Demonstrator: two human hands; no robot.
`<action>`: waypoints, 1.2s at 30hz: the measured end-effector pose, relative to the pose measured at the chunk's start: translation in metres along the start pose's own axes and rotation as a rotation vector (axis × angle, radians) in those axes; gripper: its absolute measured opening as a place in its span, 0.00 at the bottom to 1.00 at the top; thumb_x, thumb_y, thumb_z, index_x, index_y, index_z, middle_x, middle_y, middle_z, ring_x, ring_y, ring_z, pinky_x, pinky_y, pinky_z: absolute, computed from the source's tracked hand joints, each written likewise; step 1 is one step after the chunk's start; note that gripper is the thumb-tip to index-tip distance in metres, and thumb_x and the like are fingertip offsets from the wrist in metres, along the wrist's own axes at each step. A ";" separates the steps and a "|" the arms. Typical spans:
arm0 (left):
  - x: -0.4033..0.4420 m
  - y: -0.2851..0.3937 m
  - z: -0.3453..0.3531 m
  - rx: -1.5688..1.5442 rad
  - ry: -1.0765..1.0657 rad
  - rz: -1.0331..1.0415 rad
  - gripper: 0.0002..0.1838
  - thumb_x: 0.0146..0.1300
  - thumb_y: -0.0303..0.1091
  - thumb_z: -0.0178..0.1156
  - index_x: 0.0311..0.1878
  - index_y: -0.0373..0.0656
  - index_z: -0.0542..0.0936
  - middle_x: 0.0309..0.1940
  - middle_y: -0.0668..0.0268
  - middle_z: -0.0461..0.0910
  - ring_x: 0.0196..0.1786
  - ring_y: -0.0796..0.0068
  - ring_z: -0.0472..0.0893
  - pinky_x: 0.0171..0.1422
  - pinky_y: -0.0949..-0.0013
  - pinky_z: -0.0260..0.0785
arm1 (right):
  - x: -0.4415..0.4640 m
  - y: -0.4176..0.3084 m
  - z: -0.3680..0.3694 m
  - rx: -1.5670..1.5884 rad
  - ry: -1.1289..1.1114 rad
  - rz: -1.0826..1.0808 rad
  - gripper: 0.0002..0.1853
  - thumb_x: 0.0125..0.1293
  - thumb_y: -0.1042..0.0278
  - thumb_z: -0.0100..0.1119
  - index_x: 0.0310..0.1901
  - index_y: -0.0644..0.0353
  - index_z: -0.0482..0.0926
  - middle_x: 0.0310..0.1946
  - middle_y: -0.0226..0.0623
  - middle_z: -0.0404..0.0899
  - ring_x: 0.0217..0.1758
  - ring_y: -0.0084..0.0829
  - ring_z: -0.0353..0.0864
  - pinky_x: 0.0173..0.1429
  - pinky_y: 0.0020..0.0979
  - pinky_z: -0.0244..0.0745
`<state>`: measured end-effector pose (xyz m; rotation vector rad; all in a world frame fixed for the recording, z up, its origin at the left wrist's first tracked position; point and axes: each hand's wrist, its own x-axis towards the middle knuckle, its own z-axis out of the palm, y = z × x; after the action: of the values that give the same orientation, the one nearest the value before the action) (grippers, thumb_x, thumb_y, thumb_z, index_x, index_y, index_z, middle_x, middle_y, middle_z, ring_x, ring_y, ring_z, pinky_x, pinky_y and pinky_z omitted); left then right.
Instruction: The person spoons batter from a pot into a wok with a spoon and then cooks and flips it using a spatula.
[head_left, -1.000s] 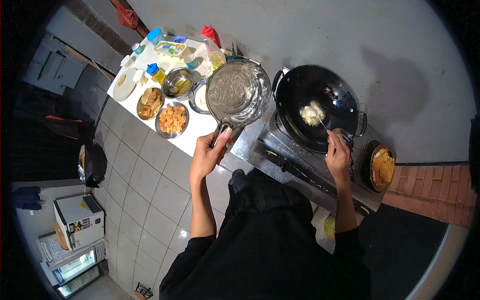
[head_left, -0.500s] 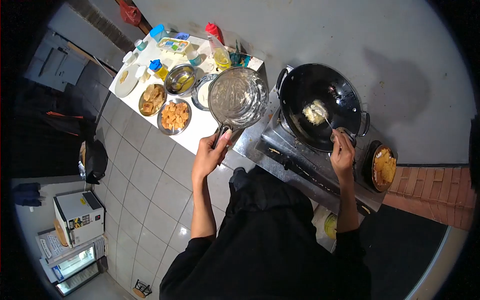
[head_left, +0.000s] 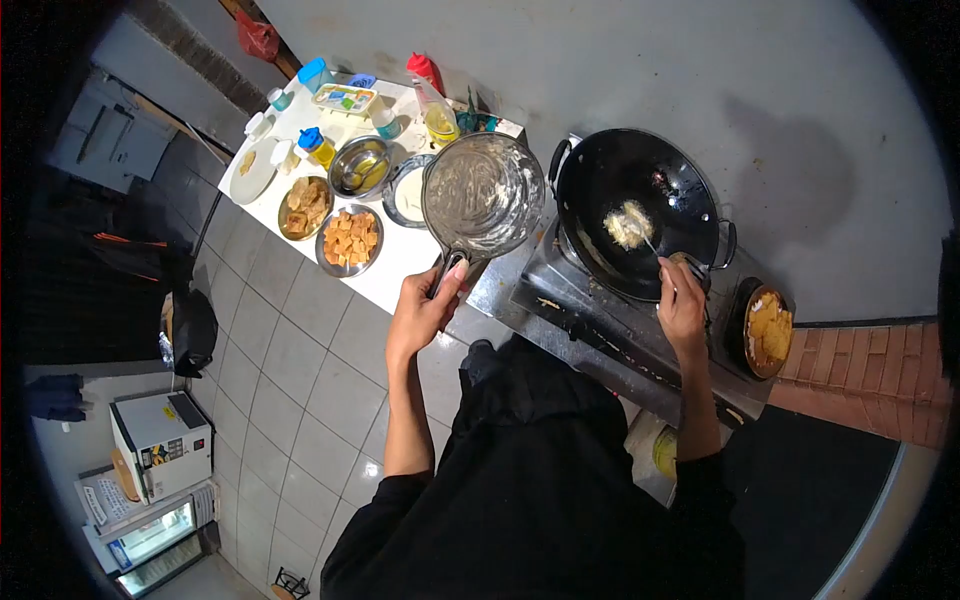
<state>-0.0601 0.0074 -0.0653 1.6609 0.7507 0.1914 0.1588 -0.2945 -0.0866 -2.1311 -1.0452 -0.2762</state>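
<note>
A: What differs from the preceding half second?

B: Little. The pale mass (head_left: 629, 226) is in the wok (head_left: 600, 172) and its outline alters slightly; the utensil (head_left: 651, 246) remains at its edge. I judge that the handling in the wok is ongoing, with no step concluded.

A: State of each grip?

B: The right hand (head_left: 682, 302) is clenched on the utensil, over the wok's near rim. The left hand (head_left: 422, 315) is wrapped around the handle (head_left: 455, 258) of a round pan (head_left: 482, 195), held up just left of the wok. Neither grip is released.

A: Condition of the pan?

B: Pale smears across its inside. Its position relative to the wok is effectively unchanged.

A: Adjacent items?

B: A bowl of white liquid (head_left: 410, 195) stands beyond the pan on the white surface (head_left: 385, 280), near a dish of cut pieces (head_left: 350, 240). Contact between pan and bowl: cannot tell.
</note>
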 end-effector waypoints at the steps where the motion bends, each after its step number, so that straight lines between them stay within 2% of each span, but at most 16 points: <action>1: -0.001 0.003 0.000 -0.007 0.000 -0.018 0.24 0.72 0.51 0.58 0.29 0.38 0.79 0.13 0.75 0.66 0.14 0.87 0.63 0.18 0.76 0.52 | -0.001 0.000 0.001 0.025 0.027 0.006 0.10 0.69 0.82 0.54 0.51 0.68 0.77 0.35 0.47 0.76 0.34 0.42 0.79 0.40 0.32 0.73; 3: -0.006 0.003 -0.001 -0.009 -0.004 -0.042 0.23 0.72 0.48 0.59 0.28 0.37 0.79 0.13 0.76 0.67 0.15 0.87 0.63 0.19 0.76 0.52 | -0.003 0.003 0.002 0.000 -0.001 -0.013 0.11 0.69 0.82 0.54 0.51 0.67 0.77 0.35 0.46 0.76 0.34 0.42 0.79 0.40 0.31 0.73; 8: -0.008 0.002 -0.002 -0.011 0.012 -0.012 0.23 0.72 0.49 0.59 0.29 0.37 0.79 0.13 0.76 0.66 0.15 0.87 0.62 0.19 0.76 0.51 | -0.007 0.002 0.002 0.000 0.016 0.017 0.11 0.69 0.82 0.54 0.51 0.67 0.77 0.36 0.47 0.77 0.34 0.42 0.79 0.39 0.32 0.74; 13: -0.013 0.002 -0.003 -0.026 -0.008 -0.038 0.24 0.72 0.51 0.58 0.29 0.38 0.79 0.13 0.75 0.66 0.14 0.87 0.62 0.18 0.76 0.51 | -0.002 0.003 0.001 -0.042 0.025 -0.062 0.10 0.69 0.82 0.55 0.50 0.67 0.77 0.36 0.48 0.77 0.34 0.43 0.80 0.39 0.32 0.74; 17: -0.010 0.004 -0.003 0.005 -0.003 -0.008 0.25 0.72 0.54 0.57 0.30 0.38 0.80 0.13 0.75 0.66 0.14 0.87 0.63 0.17 0.76 0.51 | -0.007 0.004 -0.002 -0.007 0.039 -0.005 0.10 0.69 0.82 0.55 0.50 0.67 0.77 0.37 0.48 0.77 0.35 0.44 0.79 0.39 0.32 0.74; 19: -0.008 0.003 -0.002 -0.006 -0.003 0.020 0.25 0.71 0.54 0.57 0.30 0.38 0.79 0.13 0.75 0.66 0.14 0.86 0.63 0.17 0.76 0.52 | -0.006 0.003 -0.002 -0.019 -0.040 0.010 0.09 0.69 0.81 0.55 0.50 0.67 0.77 0.37 0.49 0.77 0.37 0.47 0.80 0.40 0.33 0.74; 22: -0.013 0.000 -0.001 -0.013 -0.034 -0.022 0.25 0.71 0.54 0.57 0.30 0.38 0.79 0.13 0.75 0.67 0.14 0.86 0.64 0.17 0.76 0.53 | -0.006 0.001 -0.005 -0.054 0.037 0.000 0.09 0.69 0.81 0.54 0.50 0.67 0.77 0.38 0.49 0.77 0.38 0.48 0.81 0.40 0.35 0.74; 25: -0.010 0.008 0.000 0.001 -0.017 0.012 0.25 0.72 0.53 0.57 0.30 0.38 0.79 0.13 0.74 0.67 0.14 0.86 0.64 0.17 0.76 0.53 | -0.007 0.001 -0.005 -0.029 0.005 0.002 0.09 0.69 0.81 0.54 0.50 0.67 0.77 0.38 0.49 0.78 0.38 0.48 0.81 0.40 0.36 0.75; 28: -0.015 0.004 0.002 -0.029 0.003 0.001 0.23 0.72 0.48 0.59 0.29 0.36 0.79 0.13 0.75 0.67 0.15 0.87 0.62 0.19 0.76 0.51 | -0.006 -0.004 -0.008 -0.031 -0.008 0.004 0.09 0.69 0.81 0.54 0.49 0.68 0.77 0.38 0.50 0.77 0.39 0.49 0.81 0.40 0.36 0.75; 31: -0.015 0.004 -0.001 0.005 -0.019 0.002 0.25 0.72 0.53 0.57 0.31 0.38 0.79 0.14 0.73 0.67 0.14 0.86 0.64 0.17 0.76 0.53 | -0.010 0.000 -0.006 -0.001 0.028 0.015 0.09 0.69 0.80 0.54 0.50 0.68 0.77 0.37 0.49 0.77 0.37 0.47 0.81 0.40 0.35 0.74; 34: -0.018 0.006 0.000 0.012 -0.027 0.016 0.25 0.72 0.52 0.56 0.31 0.38 0.79 0.13 0.74 0.67 0.13 0.86 0.64 0.16 0.76 0.52 | -0.008 0.002 -0.004 -0.035 0.014 -0.071 0.09 0.69 0.81 0.54 0.50 0.68 0.77 0.36 0.48 0.76 0.35 0.44 0.80 0.39 0.34 0.74; 36: -0.015 0.007 -0.001 0.011 -0.025 0.032 0.25 0.73 0.52 0.56 0.31 0.38 0.79 0.13 0.74 0.67 0.13 0.86 0.63 0.16 0.76 0.52 | -0.005 0.000 -0.006 -0.033 0.043 -0.045 0.10 0.69 0.81 0.53 0.50 0.68 0.77 0.36 0.48 0.76 0.35 0.44 0.80 0.39 0.34 0.73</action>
<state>-0.0701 -0.0004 -0.0547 1.6830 0.7076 0.1887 0.1561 -0.3015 -0.0851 -2.1233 -1.0710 -0.3615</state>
